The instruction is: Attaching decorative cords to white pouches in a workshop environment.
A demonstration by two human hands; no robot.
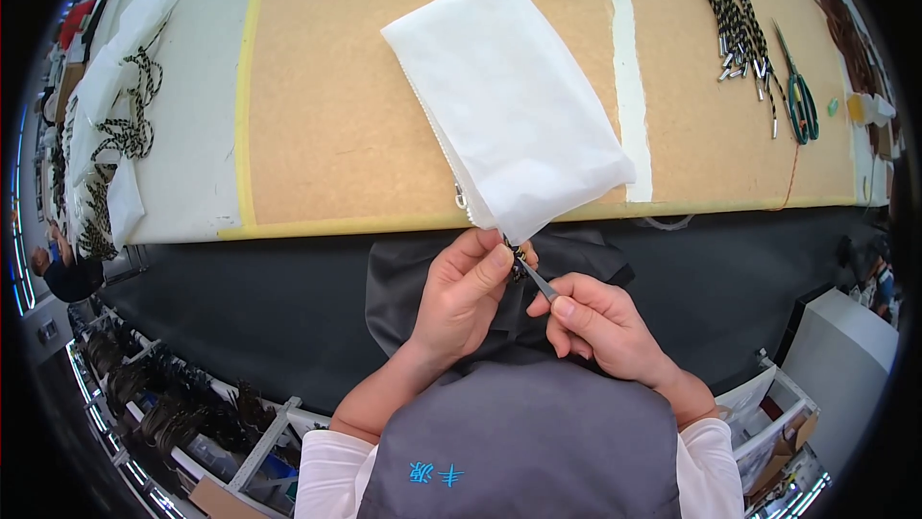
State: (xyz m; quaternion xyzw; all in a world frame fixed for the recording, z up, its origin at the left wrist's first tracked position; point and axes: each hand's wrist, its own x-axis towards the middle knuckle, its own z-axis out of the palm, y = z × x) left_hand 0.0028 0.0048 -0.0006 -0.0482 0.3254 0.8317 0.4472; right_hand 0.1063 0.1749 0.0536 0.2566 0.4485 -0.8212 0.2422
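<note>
A white pouch [509,96] with a zip along its left side lies tilted on the table, its lower corner over the front edge. At that corner my left hand [461,290] is closed, thumb and fingers pinching a short bit of black-and-yellow cord [519,271]. Grey metal tweezers [540,283] are gripped in my right hand [597,323], their tips pointing up and left into the cord beside my left fingertips. Exactly what the tips touch is hidden by the fingers. A metal zip pull [460,198] hangs near the pouch's lower left.
A bundle of black-and-yellow cords with metal ends [735,24] lies at the far right, beside green-handled scissors [801,106]. More cord and white pouches [113,125] are heaped at the left. Below the yellow-taped table edge [336,225] hangs dark cloth [259,308].
</note>
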